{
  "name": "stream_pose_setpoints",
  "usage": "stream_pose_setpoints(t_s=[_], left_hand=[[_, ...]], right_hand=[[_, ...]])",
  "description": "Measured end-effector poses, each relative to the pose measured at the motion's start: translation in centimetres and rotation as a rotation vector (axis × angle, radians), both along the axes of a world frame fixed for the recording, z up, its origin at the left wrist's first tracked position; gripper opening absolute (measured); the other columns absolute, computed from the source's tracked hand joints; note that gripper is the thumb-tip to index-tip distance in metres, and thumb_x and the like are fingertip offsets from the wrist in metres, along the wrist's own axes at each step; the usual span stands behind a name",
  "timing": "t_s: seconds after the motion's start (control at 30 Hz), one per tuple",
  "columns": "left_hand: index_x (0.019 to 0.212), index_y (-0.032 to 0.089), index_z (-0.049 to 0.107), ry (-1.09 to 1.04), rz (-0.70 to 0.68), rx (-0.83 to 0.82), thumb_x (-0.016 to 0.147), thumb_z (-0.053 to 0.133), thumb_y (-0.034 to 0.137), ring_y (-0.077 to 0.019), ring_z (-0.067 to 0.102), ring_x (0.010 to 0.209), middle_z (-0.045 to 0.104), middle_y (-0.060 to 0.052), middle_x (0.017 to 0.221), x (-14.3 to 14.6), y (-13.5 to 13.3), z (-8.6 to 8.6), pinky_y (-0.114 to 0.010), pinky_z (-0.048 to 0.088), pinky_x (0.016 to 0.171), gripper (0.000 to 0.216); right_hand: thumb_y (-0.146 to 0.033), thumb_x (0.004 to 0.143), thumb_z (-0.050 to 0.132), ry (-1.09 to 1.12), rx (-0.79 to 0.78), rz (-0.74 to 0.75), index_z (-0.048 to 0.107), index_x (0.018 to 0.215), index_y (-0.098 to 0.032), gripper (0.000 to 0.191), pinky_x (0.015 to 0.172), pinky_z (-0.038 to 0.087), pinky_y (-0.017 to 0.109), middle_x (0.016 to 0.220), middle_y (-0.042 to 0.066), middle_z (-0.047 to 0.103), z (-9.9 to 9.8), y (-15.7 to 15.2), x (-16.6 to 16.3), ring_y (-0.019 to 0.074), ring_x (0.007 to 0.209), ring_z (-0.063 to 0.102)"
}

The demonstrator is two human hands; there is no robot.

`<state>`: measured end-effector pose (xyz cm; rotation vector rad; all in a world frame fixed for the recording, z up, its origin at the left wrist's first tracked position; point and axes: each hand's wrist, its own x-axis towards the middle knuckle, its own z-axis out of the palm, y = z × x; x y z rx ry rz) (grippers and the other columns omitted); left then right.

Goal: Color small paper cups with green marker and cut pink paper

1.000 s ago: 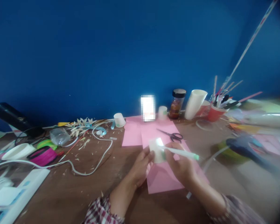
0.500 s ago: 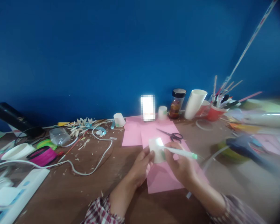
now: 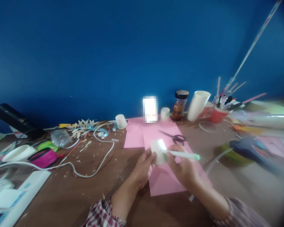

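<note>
Head view: my left hand (image 3: 143, 167) was closed lightly, the thumb on the near face of a small white piece (image 3: 158, 153) and the other fingers curled at its left edge, mostly out of sight. Between thumb and fingers there was only the thickness of what I held; how hard I pressed, I could not tell. My right hand (image 3: 186, 171) was drawn into a writing pinch around a slim pale pen (image 3: 183, 154), its light green end sticking out to the right and its other end pointing at the white piece. The fingers hid part of the barrel, and I could not tell whether the tip touched the surface. A green patch showed on the piece close to the right fingertips. I had the piece in front of me, over the pink paper (image 3: 167, 184) on the brown table (image 3: 97, 195). Just beyond my right fingers, dark-handled scissors (image 3: 178, 138) lay on that paper, apart from both hands. Farther back stood a small white cup (image 3: 165, 113) with a green mark, near a dark-lidded jar (image 3: 180, 105).
</note>
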<state>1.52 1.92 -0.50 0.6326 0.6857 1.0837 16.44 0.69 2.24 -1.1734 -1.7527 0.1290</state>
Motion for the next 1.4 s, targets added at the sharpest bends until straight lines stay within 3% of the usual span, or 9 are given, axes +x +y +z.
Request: stream_pose_setpoints(t_s=[0.53, 1.4], left_hand=[[0.107, 0.018, 0.062, 0.011, 0.017, -0.026, 0.078, 0.069, 0.032, -0.0228, 0.059, 0.107, 0.067, -0.009, 0.108, -0.05, -0.03, 0.01, -0.035, 0.038, 0.098, 0.033], [0.109, 0.018, 0.061, 0.0, 0.034, -0.006, 0.076, 0.07, 0.032, -0.0233, 0.061, 0.104, 0.067, -0.011, 0.11, -0.01, 0.0, -0.04, -0.037, 0.043, 0.094, 0.037]], right_hand=[[-0.022, 0.087, 0.046, -0.019, 0.02, -0.007, 0.053, 0.076, -0.019, 0.013, 0.049, 0.046, 0.02, 0.063, -0.001, 0.058, 0.16, -0.02, -0.08, 0.0118, 0.052, 0.055], [-0.022, 0.088, 0.049, 0.094, 0.017, -0.01, 0.054, 0.082, -0.02, 0.007, 0.059, 0.049, 0.025, 0.073, 0.002, 0.062, -0.08, 0.12, 0.1, 0.0156, 0.066, 0.061]])
